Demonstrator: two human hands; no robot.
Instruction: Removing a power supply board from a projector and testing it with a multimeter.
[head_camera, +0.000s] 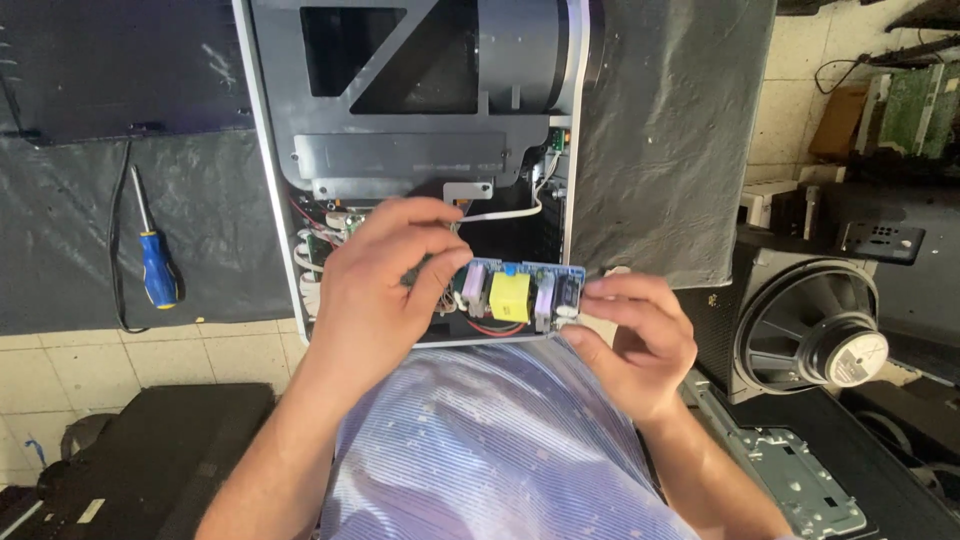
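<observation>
A small blue circuit board (522, 292) with a yellow transformer and white parts is held between both hands over the lower end of an opened white-framed appliance (420, 150). My left hand (375, 285) grips the board's left end, fingers curled over it. My right hand (630, 335) pinches the board's right end with fingertips. Red wires (497, 327) loop under the board, and a white flat cable (505, 212) runs behind it into the grey inner housing.
A blue-handled screwdriver (155, 262) lies on dark sheeting at the left beside a black cable. A loudspeaker driver (815, 335) stands at the right, a metal bracket (800, 480) below it. A black case (140, 450) sits on the tiled floor lower left.
</observation>
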